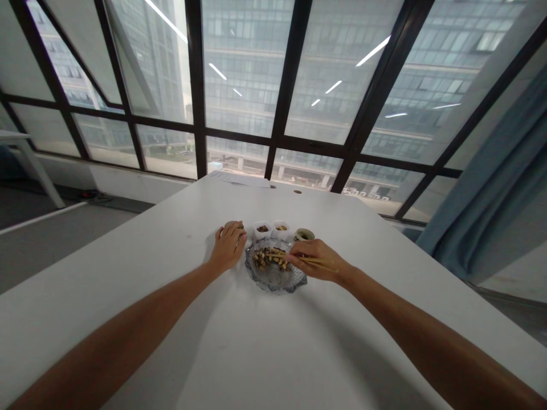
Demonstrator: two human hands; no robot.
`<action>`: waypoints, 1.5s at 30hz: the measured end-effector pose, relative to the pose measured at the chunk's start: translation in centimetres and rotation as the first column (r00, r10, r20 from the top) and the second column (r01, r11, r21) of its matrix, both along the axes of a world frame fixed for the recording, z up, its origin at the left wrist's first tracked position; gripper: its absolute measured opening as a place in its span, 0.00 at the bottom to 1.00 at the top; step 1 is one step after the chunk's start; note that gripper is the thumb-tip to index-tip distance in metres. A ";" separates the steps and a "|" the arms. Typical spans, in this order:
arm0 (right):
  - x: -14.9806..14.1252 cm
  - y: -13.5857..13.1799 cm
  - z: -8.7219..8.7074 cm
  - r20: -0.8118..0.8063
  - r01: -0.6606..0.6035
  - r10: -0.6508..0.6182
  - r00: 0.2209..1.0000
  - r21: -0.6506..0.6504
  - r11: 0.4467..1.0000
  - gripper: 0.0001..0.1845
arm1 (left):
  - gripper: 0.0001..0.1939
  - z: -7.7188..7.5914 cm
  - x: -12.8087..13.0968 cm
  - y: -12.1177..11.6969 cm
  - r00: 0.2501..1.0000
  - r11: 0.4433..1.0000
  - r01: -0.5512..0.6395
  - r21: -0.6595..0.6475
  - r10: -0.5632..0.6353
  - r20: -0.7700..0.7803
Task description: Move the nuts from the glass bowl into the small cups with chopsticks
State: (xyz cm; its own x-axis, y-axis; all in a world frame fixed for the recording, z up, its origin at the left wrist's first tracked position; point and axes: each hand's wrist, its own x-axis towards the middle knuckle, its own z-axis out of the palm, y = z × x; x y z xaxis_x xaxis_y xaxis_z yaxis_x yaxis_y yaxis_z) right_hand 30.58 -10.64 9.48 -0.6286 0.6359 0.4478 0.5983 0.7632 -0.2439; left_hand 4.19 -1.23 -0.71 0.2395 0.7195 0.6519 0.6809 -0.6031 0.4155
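Note:
My right hand (314,257) is closed around a pair of wooden chopsticks (318,263). Their tips reach into a clear glass bowl (276,285) with a wavy rim, among mixed pale and dark pieces of food (269,259). On the bowl's left, my left hand (229,244) curls round a small cup (240,238) with dark marks, mostly hidden by the fingers. Behind the bowl stand two small white dishes, one with dark pieces (262,229) and one with pale pieces (281,229). A greenish cup (305,234) stands just behind my right hand.
All of this rests on a white table (205,347). Papers (243,180) lie at its far edge, near a round brown spot (298,192). Large dark-framed windows (243,68) rise beyond, with a blue curtain (491,171) on the right and another table (38,165) at left.

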 end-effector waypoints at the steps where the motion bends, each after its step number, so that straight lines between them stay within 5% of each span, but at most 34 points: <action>1: 0.0 0.0 0.0 0.005 -0.002 0.002 1.000 -0.003 1.000 0.25 | 0.13 0.0 0.0 0.0 1.000 1.000 0.003 -0.005 -0.003 -0.002; 10: 0.3 -0.9 -0.1 -0.048 0.039 -0.041 0.998 -0.032 0.999 0.29 | 0.14 -0.1 -0.2 0.3 0.999 0.999 0.036 -0.002 -0.036 -0.006; 15: 1.7 -1.9 -1.5 -0.228 0.186 -0.213 0.950 -0.135 0.973 0.28 | 0.15 -0.2 -0.3 0.5 0.998 0.998 0.056 -0.014 -0.056 -0.001; 17: 2.2 -2.2 -2.4 -0.412 0.232 -0.325 0.851 -0.261 0.937 0.27 | 0.15 -0.3 -0.3 0.9 0.996 0.997 0.080 -0.007 -0.080 0.035; 21: 2.6 -2.9 -4.2 -0.705 0.160 -0.501 0.502 -0.493 0.855 0.28 | 0.12 -0.7 -0.6 1.9 0.978 0.997 0.076 0.001 -0.074 0.197; 29: 2.6 -5.4 -7.0 -0.731 -0.025 -0.682 0.030 -0.682 0.731 0.31 | 0.32 -1.1 -0.9 2.6 0.892 0.964 -0.050 -0.260 0.160 0.423; 33: 2.6 -6.1 -7.0 -0.721 -0.051 -0.692 -0.037 -0.690 0.722 0.31 | 0.37 -0.8 -1.1 2.3 0.896 0.931 -0.047 -0.361 0.199 0.397; 45: 2.3 -6.1 -6.3 -0.662 -0.089 -0.742 -0.105 -0.737 0.670 0.32 | 0.37 -0.9 -1.7 2.7 0.912 0.932 -0.061 -0.359 0.197 0.359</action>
